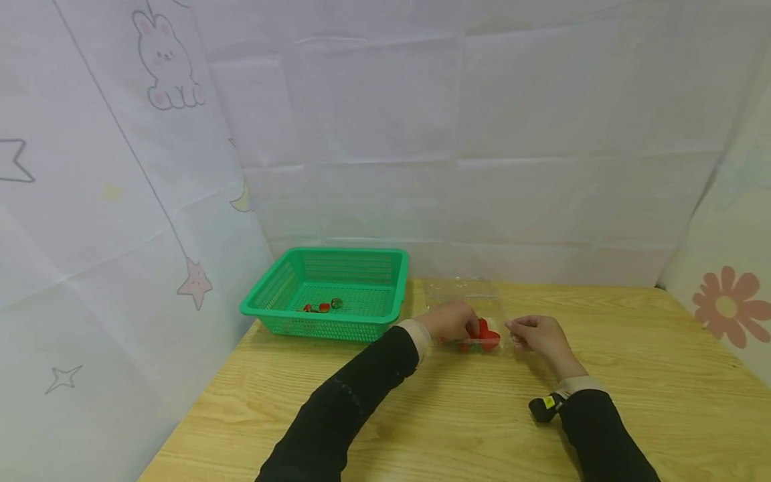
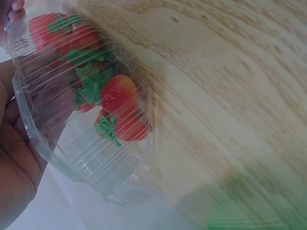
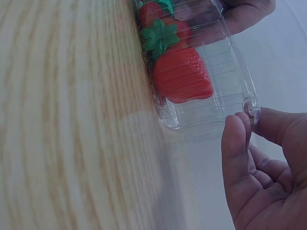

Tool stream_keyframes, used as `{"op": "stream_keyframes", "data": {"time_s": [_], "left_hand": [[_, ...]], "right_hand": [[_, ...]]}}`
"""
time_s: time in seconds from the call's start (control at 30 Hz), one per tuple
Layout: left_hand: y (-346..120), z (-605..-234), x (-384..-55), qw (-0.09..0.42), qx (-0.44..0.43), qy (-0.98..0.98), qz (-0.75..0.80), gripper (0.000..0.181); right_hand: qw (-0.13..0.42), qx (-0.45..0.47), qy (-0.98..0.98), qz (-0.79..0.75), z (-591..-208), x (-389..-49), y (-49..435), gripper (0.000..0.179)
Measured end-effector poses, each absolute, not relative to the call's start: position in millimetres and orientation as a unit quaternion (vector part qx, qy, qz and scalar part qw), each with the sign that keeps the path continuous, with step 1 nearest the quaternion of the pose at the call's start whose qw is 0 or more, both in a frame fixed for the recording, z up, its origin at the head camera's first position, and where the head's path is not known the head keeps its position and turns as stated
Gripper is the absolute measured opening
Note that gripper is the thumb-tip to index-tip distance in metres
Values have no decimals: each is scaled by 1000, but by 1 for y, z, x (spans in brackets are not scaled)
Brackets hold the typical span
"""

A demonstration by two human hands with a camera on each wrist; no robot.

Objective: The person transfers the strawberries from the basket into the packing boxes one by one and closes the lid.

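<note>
Left hand (image 1: 448, 321) at strawberries (image 1: 490, 338), right hand (image 1: 540, 340) pinching their clear box (image 3: 194, 115)

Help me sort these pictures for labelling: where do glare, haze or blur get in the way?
Head view: soft, even light, though the clear box looks faint against the table; left wrist: hazy, bright streaks along the box's ridges, the green basket a soft blur at bottom right; right wrist: dim, small glints near the right hand, but the strawberries stand out.

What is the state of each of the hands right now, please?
Left hand: inside the clear container, at the strawberries; grip cannot be told.
Right hand: pinching the container's rim.
</note>
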State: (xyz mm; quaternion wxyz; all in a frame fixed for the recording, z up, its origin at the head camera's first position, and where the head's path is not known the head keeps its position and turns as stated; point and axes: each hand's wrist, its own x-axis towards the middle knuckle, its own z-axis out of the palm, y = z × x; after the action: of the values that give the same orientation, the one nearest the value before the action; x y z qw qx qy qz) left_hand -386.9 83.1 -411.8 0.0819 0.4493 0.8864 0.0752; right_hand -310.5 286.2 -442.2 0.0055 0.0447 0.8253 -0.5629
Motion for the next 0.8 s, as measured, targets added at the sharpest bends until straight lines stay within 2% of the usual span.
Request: {"op": "stream_keyframes", "data": {"time_s": [0.3, 0.57, 0.8], "left_hand": [[74, -408, -388, 76, 466, 876, 100, 12], [43, -375, -381, 76, 446, 883, 124, 24], [-7, -346, -386, 19, 405, 901, 153, 24]], "right_hand": [[7, 41, 826, -563, -441, -310, 286, 44], [6, 41, 825, -564, -443, -311, 286, 44], [4, 43, 825, -564, -443, -312, 286, 43]]}}
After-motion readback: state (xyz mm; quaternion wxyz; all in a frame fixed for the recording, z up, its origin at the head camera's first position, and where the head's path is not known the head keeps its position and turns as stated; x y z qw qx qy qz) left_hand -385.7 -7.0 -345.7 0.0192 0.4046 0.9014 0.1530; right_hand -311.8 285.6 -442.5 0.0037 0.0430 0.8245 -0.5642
